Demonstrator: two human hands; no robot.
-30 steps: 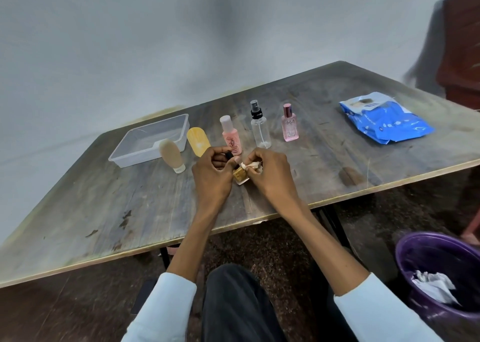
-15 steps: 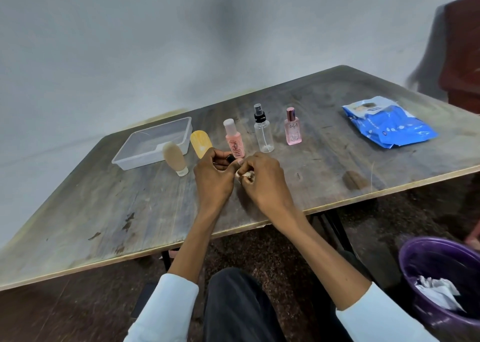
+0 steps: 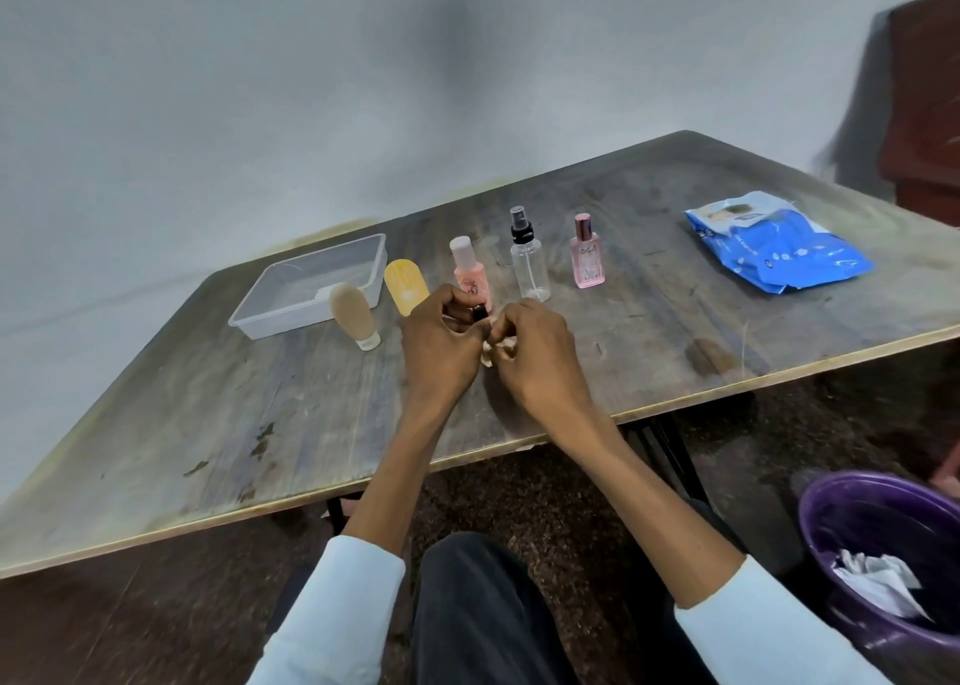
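Over the middle of the wooden table (image 3: 218,424) my left hand (image 3: 441,346) grips a small bottle with a black cap (image 3: 479,312); most of the bottle is hidden behind the fingers. My right hand (image 3: 535,351) pinches a crumpled white wipe (image 3: 496,347) against that bottle. Just beyond my hands stand a pink bottle with a white cap (image 3: 467,271), a clear spray bottle (image 3: 529,263) and a small pink perfume bottle (image 3: 587,258).
A clear plastic tray (image 3: 291,294) sits at the back left, with a tan tube (image 3: 356,315) and a yellow tube (image 3: 408,284) beside it. A blue wipes pack (image 3: 779,247) lies at the right. A purple bin (image 3: 857,518) holding crumpled paper stands on the floor, lower right.
The golden body of the small bottle showed between my hands a second ago; my fingers and the wipe now cover it. Both hands stay together at the same spot.
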